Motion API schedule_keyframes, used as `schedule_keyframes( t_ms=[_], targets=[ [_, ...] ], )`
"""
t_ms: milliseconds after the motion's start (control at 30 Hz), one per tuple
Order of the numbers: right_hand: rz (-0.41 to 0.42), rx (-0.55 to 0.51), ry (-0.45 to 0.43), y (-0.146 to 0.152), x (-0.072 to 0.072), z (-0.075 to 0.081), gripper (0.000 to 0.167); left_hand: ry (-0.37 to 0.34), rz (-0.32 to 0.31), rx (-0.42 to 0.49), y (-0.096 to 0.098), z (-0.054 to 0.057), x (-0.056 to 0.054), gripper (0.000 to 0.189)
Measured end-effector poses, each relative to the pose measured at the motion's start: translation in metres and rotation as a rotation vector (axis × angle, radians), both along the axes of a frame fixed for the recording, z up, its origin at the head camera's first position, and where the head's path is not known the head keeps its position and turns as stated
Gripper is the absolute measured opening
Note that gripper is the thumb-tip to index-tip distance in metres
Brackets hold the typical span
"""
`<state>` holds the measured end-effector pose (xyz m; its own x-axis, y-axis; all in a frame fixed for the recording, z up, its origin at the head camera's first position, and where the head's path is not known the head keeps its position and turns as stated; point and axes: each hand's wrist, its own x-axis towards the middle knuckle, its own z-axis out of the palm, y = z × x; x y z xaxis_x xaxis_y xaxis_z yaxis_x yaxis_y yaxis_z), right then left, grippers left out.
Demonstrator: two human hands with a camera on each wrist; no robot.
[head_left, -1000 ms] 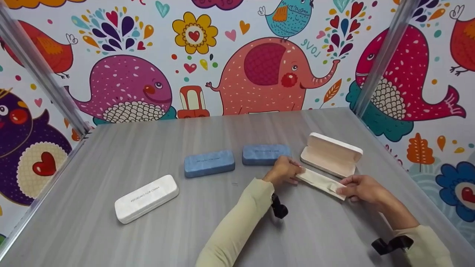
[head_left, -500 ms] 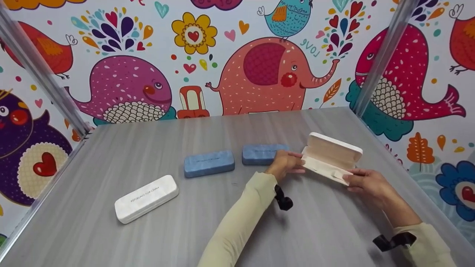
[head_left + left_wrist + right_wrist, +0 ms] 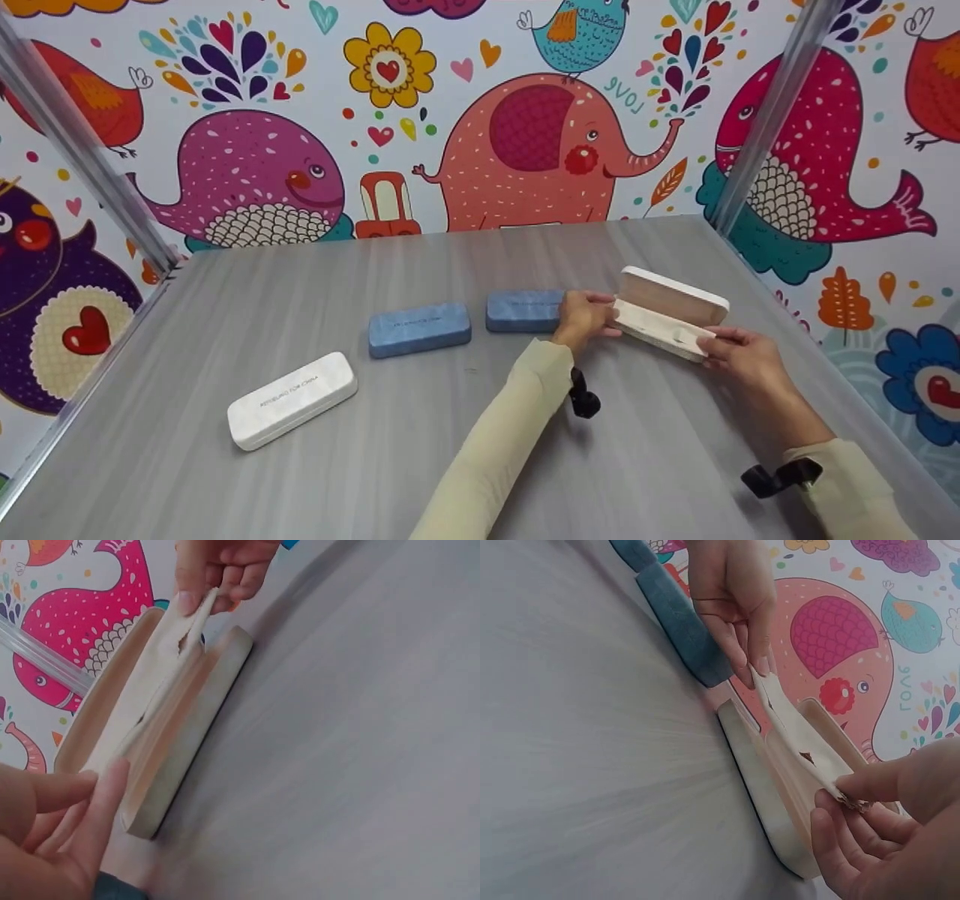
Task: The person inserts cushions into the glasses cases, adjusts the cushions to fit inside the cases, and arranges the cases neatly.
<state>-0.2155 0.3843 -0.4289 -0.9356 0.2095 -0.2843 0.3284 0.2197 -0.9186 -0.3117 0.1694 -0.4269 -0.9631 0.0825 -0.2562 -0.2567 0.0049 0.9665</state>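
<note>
A folded cream cloth pouch (image 3: 652,326) is stretched between my two hands, over the bottom half of an open white glasses case (image 3: 679,294). My left hand (image 3: 586,319) pinches its left end between thumb and fingers. At the other end, my right hand (image 3: 750,358) pinches it the same way. In the left wrist view, a strip of the case's pinkish lining (image 3: 180,716) shows beside the pouch, so it lies above the tray. Small dark gaps mark the pouch's folded edge (image 3: 806,757) in the right wrist view.
Two shut blue glasses cases stand left of my hands, one (image 3: 521,311) partly behind my left hand, the other (image 3: 418,330) farther left. A shut white glasses case (image 3: 292,401) lies at the left of the grey table (image 3: 360,480). A patterned wall (image 3: 420,150) borders the back.
Both hands have moved the pouch away from me, from in front of the white case to over its bottom half. The other cases stay put.
</note>
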Motion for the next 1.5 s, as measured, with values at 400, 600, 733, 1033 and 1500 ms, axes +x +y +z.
schedule_keyframes(
  t_ms=[400, 600, 733, 1033, 1500],
  targets=[
    [-0.124, 0.018, -0.036, 0.002, -0.005, -0.006, 0.040, 0.083, 0.018, -0.083, 0.012, -0.004, -0.016, 0.017],
    [-0.146, 0.099, -0.027, 0.001, -0.008, -0.009, 0.040, 0.123, 0.034, -0.143, 0.018, -0.009, -0.016, 0.015],
    [-0.154, 0.148, -0.007, 0.000, -0.010, -0.012, 0.036, 0.176, 0.047, -0.187, 0.018, -0.011, -0.014, 0.013],
    [-0.164, 0.194, 0.023, 0.001, -0.013, -0.019, 0.028, 0.346, 0.061, -0.383, 0.016, -0.012, -0.013, 0.007],
    [-0.122, 0.209, -0.015, 0.005, -0.015, -0.020, 0.031, 0.417, -0.020, -0.547, 0.013, 0.000, -0.013, 0.022]
  ],
)
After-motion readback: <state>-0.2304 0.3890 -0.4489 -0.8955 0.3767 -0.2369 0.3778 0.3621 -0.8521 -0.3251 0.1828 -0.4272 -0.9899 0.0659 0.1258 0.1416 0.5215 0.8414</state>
